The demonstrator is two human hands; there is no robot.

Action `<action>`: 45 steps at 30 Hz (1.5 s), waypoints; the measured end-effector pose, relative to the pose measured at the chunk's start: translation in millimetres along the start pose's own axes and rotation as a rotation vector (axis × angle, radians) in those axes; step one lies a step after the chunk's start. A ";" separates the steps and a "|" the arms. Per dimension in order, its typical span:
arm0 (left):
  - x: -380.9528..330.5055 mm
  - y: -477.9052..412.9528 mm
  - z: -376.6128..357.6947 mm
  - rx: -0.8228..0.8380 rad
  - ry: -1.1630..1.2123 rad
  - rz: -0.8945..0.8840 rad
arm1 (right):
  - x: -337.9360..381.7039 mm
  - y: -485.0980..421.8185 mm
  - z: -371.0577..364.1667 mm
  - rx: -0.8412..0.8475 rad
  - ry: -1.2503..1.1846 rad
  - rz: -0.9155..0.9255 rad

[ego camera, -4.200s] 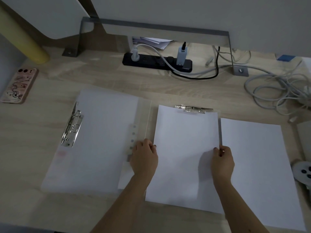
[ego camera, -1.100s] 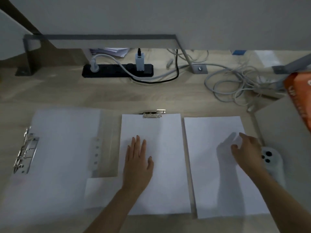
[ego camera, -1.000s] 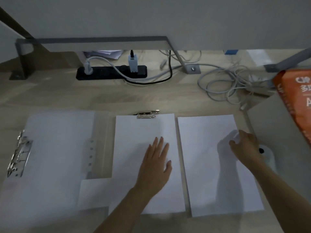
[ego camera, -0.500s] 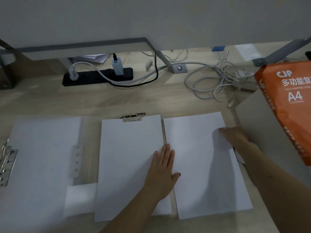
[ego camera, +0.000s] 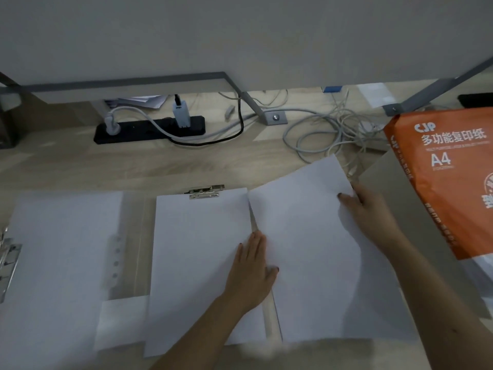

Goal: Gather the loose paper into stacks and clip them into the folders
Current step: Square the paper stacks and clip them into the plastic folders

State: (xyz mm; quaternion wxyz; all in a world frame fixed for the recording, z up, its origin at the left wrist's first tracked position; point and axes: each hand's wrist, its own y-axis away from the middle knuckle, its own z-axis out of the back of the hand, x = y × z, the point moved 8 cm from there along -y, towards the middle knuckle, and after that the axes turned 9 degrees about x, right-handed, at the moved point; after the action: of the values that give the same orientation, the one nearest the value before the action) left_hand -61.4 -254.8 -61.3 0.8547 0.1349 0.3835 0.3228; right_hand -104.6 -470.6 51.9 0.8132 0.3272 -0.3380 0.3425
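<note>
Loose paper sheet (ego camera: 314,244) on the right, its far right corner lifted off the tabletop (ego camera: 186,166) and pinched by the right hand (ego camera: 369,212), fingers closed on the sheet edge. Near part of the sheet lies flat. Left hand (ego camera: 253,273) is open, palm down, fingers flat, pressing across the gap between this sheet and the middle stack (ego camera: 202,263).

Middle stack: white paper lying on a clear folder, its top edge at a metal clip (ego camera: 206,190); cannot tell if the clip bites the paper. A smaller white piece (ego camera: 122,324) pokes out from under the stack's near left corner.

Left: open clear folder (ego camera: 61,263) with white paper in it, a row of punched holes (ego camera: 115,257) along its right strip, metal lever clip (ego camera: 8,265) at its left edge, partly cut off by the frame.

Count: two folders, two clips, two hands, one sheet being lifted.

Right edge: one orange A4 paper pack (ego camera: 448,177) resting on a grey board (ego camera: 394,188). Far side: black power strip (ego camera: 149,128) with two plugs, tangle of grey cables (ego camera: 328,132), grey metal frame (ego camera: 128,82).
</note>
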 end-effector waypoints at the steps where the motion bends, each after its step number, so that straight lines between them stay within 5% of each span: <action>1: -1.0 -1.0 8.2 0.010 0.276 0.048 | 13.7 3.8 3.1 -0.022 -0.014 0.038; 4: -2.7 1.6 44.4 -0.170 0.976 0.136 | 42.7 13.2 12.1 -0.067 -0.122 0.090; 7: -2.9 15.7 84.1 -0.228 1.211 0.084 | 66.4 25.0 16.1 -0.103 -0.290 0.109; 14: 31.8 77.3 147.6 -0.353 1.090 -0.043 | 109.5 30.3 -34.1 -0.102 -0.429 0.093; 21: 151.6 161.6 186.0 -0.556 1.043 0.065 | 135.2 45.6 -184.6 0.291 -0.549 -0.066; 28: 262.6 206.2 181.2 -0.450 1.007 0.250 | 123.1 83.4 -322.9 0.495 -0.715 -0.217; 34: 346.7 253.1 225.1 -0.930 0.738 0.422 | 127.1 81.5 -388.7 0.467 -0.727 -0.300; 40: 384.7 222.8 226.6 -0.511 0.927 0.491 | 126.9 69.3 -406.6 0.404 -0.635 -0.328; 45: 386.1 206.5 231.9 -0.406 0.948 0.425 | 125.8 58.1 -405.2 0.364 -0.587 -0.313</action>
State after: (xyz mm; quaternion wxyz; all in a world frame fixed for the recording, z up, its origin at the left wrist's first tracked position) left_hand 210.4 158.1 -26.8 0.5136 -0.1181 0.6206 0.5806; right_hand 49.6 -86.9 -59.1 0.6528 0.5983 -0.4363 0.1600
